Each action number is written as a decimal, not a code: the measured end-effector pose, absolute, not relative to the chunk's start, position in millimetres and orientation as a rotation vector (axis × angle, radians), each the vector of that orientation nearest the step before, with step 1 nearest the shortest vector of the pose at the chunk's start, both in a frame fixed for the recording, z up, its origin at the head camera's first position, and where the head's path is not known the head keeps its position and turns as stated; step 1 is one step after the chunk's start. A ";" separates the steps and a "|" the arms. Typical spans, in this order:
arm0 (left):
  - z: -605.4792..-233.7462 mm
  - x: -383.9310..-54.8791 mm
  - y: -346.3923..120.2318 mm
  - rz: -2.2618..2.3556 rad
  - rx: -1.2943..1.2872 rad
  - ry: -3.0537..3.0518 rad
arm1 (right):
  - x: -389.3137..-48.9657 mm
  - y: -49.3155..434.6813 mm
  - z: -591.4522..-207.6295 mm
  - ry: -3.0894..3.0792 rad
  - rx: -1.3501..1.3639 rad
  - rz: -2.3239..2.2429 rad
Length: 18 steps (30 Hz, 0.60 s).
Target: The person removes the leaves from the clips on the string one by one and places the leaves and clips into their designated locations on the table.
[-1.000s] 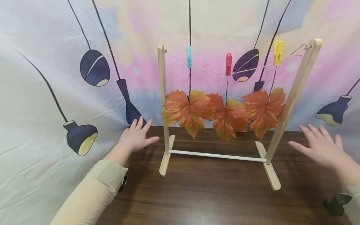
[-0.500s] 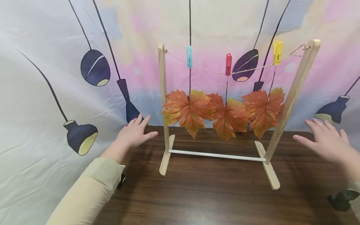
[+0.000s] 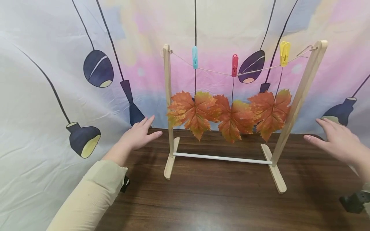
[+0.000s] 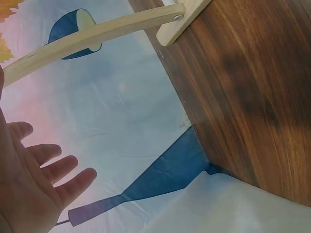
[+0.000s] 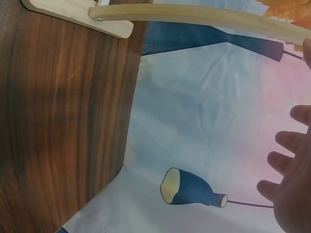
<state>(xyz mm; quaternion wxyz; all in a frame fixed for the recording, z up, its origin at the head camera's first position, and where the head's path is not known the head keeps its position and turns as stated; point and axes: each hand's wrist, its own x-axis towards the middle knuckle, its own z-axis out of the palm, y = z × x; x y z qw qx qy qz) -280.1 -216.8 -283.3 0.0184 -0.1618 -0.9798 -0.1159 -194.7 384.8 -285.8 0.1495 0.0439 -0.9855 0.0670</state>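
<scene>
Between my hands stands a wooden rack (image 3: 299, 102) with a string across its top. Three orange artificial leaves hang from it: a left leaf (image 3: 193, 112), a middle leaf (image 3: 231, 123) and a right leaf (image 3: 271, 112). Above them, a blue clothespin (image 3: 195, 57), a red clothespin (image 3: 234, 65) and a yellow clothespin (image 3: 284, 54) clip onto the string. My left hand (image 3: 137, 134) is spread in the air beside the left post, apart from it. Off the right post, my right hand (image 3: 341, 141) also hovers with fingers extended, holding nothing.
The rack's feet rest on a dark wooden table (image 3: 202, 192), joined by a white rod (image 3: 222, 158). Behind hangs a pastel cloth (image 3: 150, 64) printed with dark lamps; it also borders the table on the left. A dark wrist device (image 3: 355, 202) sits at my right wrist.
My right hand has drifted outward to the right, away from the rack. The left hand has shifted slightly left and up. Rack, leaves and clothespins keep their arrangement.
</scene>
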 end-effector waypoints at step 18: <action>-273.0 -279.5 -213.1 -0.536 -0.672 -2.930 | -189.0 383.0 -274.6 -2.893 0.135 0.387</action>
